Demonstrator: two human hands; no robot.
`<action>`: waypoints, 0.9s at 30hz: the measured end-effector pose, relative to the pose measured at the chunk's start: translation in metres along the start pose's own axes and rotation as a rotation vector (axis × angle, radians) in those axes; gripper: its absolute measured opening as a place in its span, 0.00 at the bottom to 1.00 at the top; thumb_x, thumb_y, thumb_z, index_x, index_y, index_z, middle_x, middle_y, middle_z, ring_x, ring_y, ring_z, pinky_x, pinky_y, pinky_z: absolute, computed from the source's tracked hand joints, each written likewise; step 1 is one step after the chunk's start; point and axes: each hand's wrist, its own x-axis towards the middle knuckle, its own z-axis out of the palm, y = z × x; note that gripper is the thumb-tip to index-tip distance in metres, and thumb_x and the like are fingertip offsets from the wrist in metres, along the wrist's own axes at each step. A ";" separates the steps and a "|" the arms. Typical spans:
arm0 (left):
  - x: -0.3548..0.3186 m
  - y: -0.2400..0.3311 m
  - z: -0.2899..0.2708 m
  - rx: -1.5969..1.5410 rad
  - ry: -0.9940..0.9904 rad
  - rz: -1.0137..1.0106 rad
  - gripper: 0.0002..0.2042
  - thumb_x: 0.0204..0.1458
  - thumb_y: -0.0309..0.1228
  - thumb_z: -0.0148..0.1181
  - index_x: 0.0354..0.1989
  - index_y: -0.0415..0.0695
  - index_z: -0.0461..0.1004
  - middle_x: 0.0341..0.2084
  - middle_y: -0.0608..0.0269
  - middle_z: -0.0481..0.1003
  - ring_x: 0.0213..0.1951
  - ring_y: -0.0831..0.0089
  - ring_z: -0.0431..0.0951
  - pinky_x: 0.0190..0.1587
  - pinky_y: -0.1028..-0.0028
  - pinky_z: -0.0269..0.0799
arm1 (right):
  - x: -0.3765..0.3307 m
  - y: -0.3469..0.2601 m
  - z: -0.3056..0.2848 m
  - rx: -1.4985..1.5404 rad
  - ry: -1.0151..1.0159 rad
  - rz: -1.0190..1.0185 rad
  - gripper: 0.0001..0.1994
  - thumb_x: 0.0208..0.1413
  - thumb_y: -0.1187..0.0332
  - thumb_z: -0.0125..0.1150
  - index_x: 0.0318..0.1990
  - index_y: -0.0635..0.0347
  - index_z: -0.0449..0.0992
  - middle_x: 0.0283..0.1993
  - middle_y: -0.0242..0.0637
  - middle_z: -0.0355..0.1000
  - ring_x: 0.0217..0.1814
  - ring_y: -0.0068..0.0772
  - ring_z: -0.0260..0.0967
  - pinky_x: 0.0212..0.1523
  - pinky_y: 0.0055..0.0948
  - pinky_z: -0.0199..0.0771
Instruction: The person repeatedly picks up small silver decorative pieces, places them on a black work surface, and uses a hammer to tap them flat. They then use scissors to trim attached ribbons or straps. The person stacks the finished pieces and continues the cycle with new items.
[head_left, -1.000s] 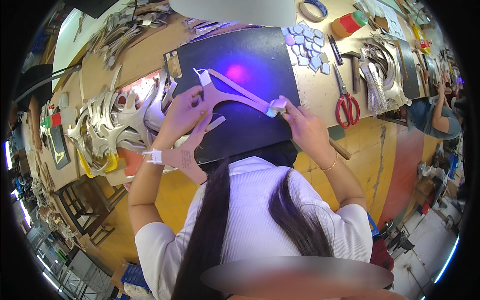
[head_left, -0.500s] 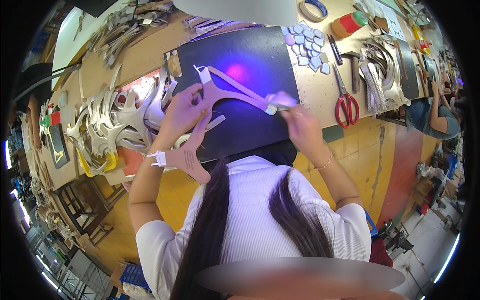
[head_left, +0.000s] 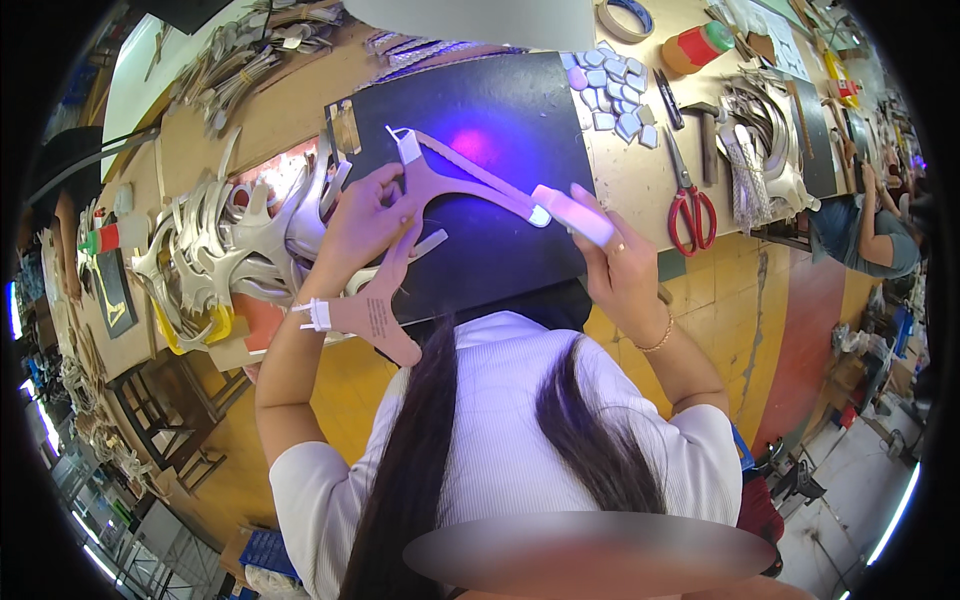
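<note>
My left hand is closed on a pinkish-tan sandal upper, pinching its middle between thumb and fingers. One end of the upper lies over the black work mat; a printed tan end hangs by my left forearm. A braided strap runs along its far side to a pale tip. In my right hand is a pale bar-shaped tool, its end close beside that tip. A short brown stub shows below this hand. Violet light washes over the tool, so its exact kind is unclear.
Silvery strap pieces pile up at the left. Right of the mat are small pale tabs, red-handled scissors, a hammer and a red jar. A white lamp-like cover overhangs the far edge.
The pale tool, blurred before, is now steadier and tilted with its end by the upper's tip. My right hand has turned and shifted slightly right and down. My left hand stays in place.
</note>
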 end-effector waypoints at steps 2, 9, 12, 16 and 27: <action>-0.001 0.000 0.000 -0.033 -0.003 -0.030 0.18 0.50 0.28 0.60 0.51 0.37 0.75 0.18 0.72 0.68 0.22 0.86 0.65 0.25 0.79 0.60 | 0.000 -0.002 0.002 -0.183 -0.241 0.032 0.26 0.59 0.67 0.60 0.66 0.44 0.68 0.25 0.36 0.66 0.22 0.40 0.68 0.23 0.38 0.70; 0.000 0.000 0.001 -0.024 0.009 0.003 0.18 0.50 0.28 0.59 0.51 0.38 0.75 0.17 0.73 0.68 0.22 0.87 0.64 0.25 0.79 0.60 | -0.003 -0.007 0.003 -0.129 -0.186 -0.038 0.29 0.57 0.68 0.63 0.67 0.46 0.66 0.25 0.35 0.65 0.21 0.39 0.67 0.23 0.38 0.69; -0.001 0.001 0.000 -0.006 -0.015 -0.038 0.18 0.51 0.28 0.59 0.51 0.38 0.75 0.17 0.74 0.68 0.22 0.87 0.64 0.26 0.79 0.61 | -0.002 -0.007 0.004 -0.194 -0.279 -0.011 0.28 0.57 0.68 0.63 0.67 0.47 0.67 0.24 0.36 0.64 0.21 0.40 0.66 0.22 0.38 0.68; 0.001 0.002 -0.001 0.037 -0.053 -0.011 0.19 0.53 0.24 0.53 0.54 0.33 0.70 0.20 0.70 0.68 0.19 0.80 0.71 0.22 0.77 0.72 | -0.002 -0.006 0.004 -0.144 -0.175 0.060 0.25 0.58 0.67 0.62 0.64 0.48 0.70 0.24 0.37 0.64 0.21 0.41 0.67 0.23 0.37 0.69; 0.001 0.001 -0.001 -0.197 -0.079 -0.074 0.18 0.55 0.21 0.52 0.55 0.33 0.69 0.21 0.68 0.69 0.17 0.77 0.74 0.20 0.75 0.75 | -0.003 0.011 0.013 -0.050 -0.203 0.167 0.21 0.62 0.64 0.58 0.62 0.51 0.71 0.30 0.41 0.73 0.26 0.48 0.72 0.27 0.42 0.73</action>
